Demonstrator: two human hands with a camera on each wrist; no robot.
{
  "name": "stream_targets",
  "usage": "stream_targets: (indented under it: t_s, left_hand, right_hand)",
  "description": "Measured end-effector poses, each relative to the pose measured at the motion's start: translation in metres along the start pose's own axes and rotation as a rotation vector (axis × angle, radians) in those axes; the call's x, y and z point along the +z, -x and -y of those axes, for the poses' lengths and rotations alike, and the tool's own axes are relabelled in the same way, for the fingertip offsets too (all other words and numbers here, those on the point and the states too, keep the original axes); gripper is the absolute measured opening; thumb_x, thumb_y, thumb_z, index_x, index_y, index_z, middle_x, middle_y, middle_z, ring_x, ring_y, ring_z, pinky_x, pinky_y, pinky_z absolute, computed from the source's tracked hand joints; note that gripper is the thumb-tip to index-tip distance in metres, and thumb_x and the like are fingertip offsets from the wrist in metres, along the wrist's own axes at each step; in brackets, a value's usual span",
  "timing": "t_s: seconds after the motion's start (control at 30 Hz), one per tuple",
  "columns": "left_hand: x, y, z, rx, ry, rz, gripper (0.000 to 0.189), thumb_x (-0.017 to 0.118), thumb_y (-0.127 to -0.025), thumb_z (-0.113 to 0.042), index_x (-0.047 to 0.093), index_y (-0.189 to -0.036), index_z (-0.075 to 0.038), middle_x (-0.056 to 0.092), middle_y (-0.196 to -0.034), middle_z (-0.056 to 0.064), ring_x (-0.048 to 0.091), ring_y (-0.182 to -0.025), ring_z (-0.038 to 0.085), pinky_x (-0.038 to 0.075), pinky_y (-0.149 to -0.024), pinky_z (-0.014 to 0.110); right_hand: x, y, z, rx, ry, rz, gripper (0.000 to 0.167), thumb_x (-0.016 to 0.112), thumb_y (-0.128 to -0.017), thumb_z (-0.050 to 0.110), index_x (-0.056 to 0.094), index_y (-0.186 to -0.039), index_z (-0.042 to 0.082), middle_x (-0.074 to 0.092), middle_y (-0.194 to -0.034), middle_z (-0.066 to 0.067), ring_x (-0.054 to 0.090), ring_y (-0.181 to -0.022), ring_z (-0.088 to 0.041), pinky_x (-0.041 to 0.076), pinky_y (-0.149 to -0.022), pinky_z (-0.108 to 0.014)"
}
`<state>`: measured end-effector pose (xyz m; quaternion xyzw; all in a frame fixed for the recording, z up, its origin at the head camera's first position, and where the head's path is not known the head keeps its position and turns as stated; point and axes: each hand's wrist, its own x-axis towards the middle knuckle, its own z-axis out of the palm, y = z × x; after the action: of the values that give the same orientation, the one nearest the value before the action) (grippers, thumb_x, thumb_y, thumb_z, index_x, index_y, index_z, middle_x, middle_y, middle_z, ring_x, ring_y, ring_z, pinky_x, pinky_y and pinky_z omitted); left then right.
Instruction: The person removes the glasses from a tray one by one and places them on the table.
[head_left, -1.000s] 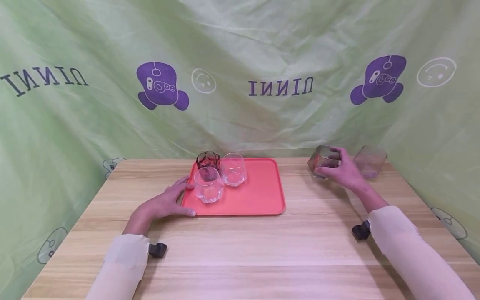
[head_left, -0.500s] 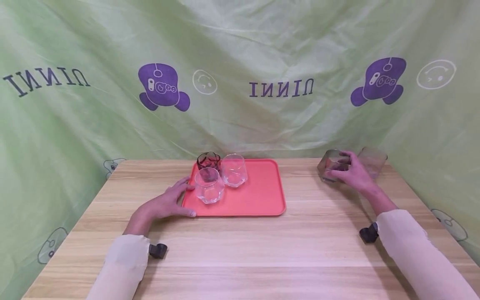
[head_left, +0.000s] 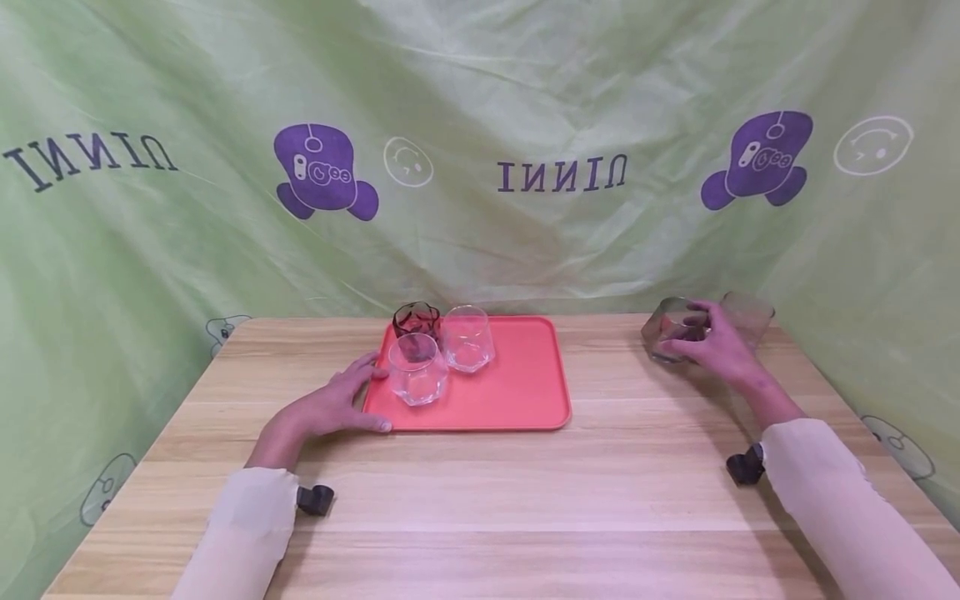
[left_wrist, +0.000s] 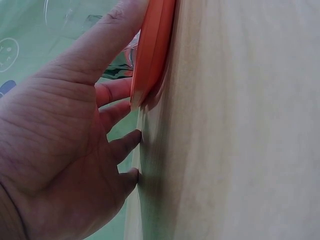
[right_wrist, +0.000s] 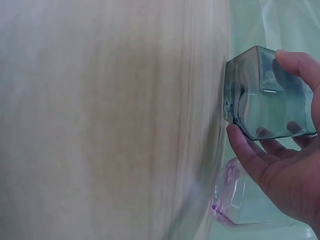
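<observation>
My left hand (head_left: 337,404) grips the near-left corner of a red tray (head_left: 517,392), its thumb along the front rim and fingers at the left rim. On the tray's left part stand a dark tinted glass (head_left: 406,319) and two clear glasses, one in front (head_left: 417,387) and one behind (head_left: 470,346). Far to the right, my right hand (head_left: 723,346) holds a smoky grey-green faceted glass (right_wrist: 270,100) between thumb and fingers. That glass is upright, its base at or just above the table. A pale pinkish glass (right_wrist: 240,195) stands beyond it, partly hidden by the hand.
The wooden table (head_left: 510,517) ends at the back against a green printed curtain (head_left: 562,242), which also hangs along both sides. Bare tabletop lies between the tray and the held glass.
My right hand has moved the smoky glass a short way right, nearer the pinkish glass. The left hand, the tray and the glasses on it have stayed put.
</observation>
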<state>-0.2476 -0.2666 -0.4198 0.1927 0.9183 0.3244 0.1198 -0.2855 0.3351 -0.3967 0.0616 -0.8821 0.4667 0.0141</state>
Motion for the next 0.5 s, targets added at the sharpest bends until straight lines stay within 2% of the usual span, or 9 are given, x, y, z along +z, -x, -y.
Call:
stream_targets:
  t_s: [0.33,0.5]
  left_hand:
    - [-0.0002,0.0005,-0.0007,0.005,0.001,-0.003,0.089,0.089,-0.078,-0.045,0.048,-0.148,-0.007,0.013,-0.169,0.018,0.009,-0.150,0.051,0.009,-0.114,0.075]
    - [-0.0008,0.0006,-0.0009,0.005,0.001,-0.003,0.090,0.089,-0.078,-0.045,0.048,-0.148,-0.007,0.013,-0.169,0.017,0.010,-0.150,0.051,0.012,-0.114,0.075]
  right_hand:
    - [0.0019,-0.0009,-0.0012,-0.001,0.038,0.013,0.108,0.080,-0.093,0.023,0.000,-0.160,-0.005,0.032,-0.149,-0.040,0.043,-0.129,-0.052,0.035,-0.110,-0.065]
    - [0.0017,-0.0013,-0.0017,-0.005,0.037,0.019,0.106,0.078,-0.094,0.022,-0.001,-0.160,-0.004,0.031,-0.149,-0.041,0.042,-0.130,-0.053,0.035,-0.110,-0.065]
